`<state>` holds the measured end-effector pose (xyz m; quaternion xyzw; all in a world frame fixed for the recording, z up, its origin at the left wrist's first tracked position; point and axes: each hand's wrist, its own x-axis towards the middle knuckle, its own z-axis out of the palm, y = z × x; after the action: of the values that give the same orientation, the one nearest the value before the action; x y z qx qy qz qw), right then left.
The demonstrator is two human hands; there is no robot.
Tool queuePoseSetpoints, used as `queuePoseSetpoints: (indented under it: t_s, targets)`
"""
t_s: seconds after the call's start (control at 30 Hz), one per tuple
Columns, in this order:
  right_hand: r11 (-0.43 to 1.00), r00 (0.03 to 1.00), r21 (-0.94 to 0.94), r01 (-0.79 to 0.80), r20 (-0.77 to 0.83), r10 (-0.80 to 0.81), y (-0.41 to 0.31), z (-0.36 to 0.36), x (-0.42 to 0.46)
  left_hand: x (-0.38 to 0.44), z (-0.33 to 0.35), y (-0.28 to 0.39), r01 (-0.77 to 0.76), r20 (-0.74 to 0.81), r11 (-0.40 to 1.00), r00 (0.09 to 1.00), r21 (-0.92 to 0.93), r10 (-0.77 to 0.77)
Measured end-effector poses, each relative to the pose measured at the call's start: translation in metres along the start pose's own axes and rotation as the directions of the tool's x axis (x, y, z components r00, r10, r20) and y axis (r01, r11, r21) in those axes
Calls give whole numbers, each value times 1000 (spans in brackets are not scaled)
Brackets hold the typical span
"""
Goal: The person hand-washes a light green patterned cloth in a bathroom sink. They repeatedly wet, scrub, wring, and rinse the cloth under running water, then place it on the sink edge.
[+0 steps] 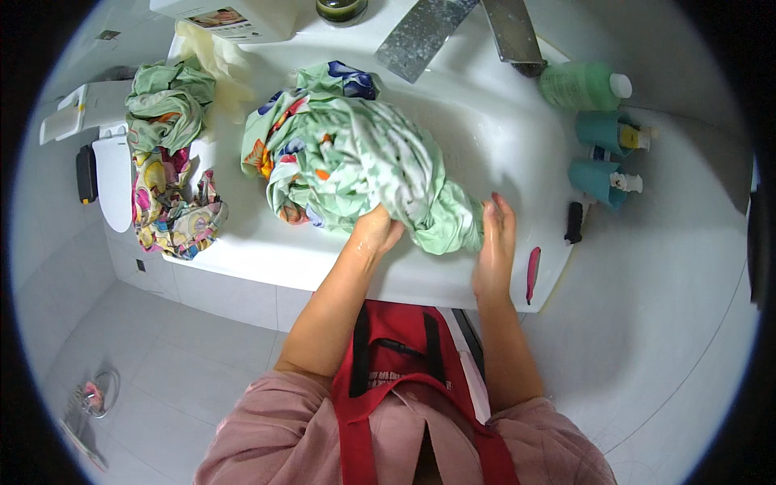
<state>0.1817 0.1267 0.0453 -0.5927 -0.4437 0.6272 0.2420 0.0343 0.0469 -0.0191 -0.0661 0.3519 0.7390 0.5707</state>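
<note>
A large bundle of pale green patterned cloth (339, 157) lies bunched and twisted over the white washbasin (291, 260). My left hand (377, 233) grips the bundle's lower edge, its fingers partly hidden by the fabric. At the right, my right hand (498, 242) rests against the bundle's narrow gathered end, fingers fairly straight; whether it grips the cloth is unclear. Both hands look wet. On the basin's left rim lie a second green cloth (170, 103) and a colourful patterned cloth (176, 212), with pale yellow rubber gloves (221, 73) beside them.
A faucet (424, 36) overhangs the basin's back. To the right stand a green bottle (579, 85) and blue cups (600, 182); a black-handled item (573, 223) and a pink razor-like tool (533, 274) lie nearer. A white container (236, 18) stands back left. Beyond the left rim is a toilet (114, 176).
</note>
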Motion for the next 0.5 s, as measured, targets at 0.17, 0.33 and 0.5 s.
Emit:
queuePoseSetpoints:
  t_s: [0.17,0.33,0.5]
  targets:
    - [559,735,488,-671,341,586,17,8,17,-19,-22,8,35,-8,985,999,-167,-37]
    - [877,979,436,-203,76,189,-55,44,-4,-29,11,39,-9,-127,954,991,-300,-30]
    - [579,552,-97,809,464,-693,-100,46,-16,-16,17,58,159,38,899,987,-407,-158]
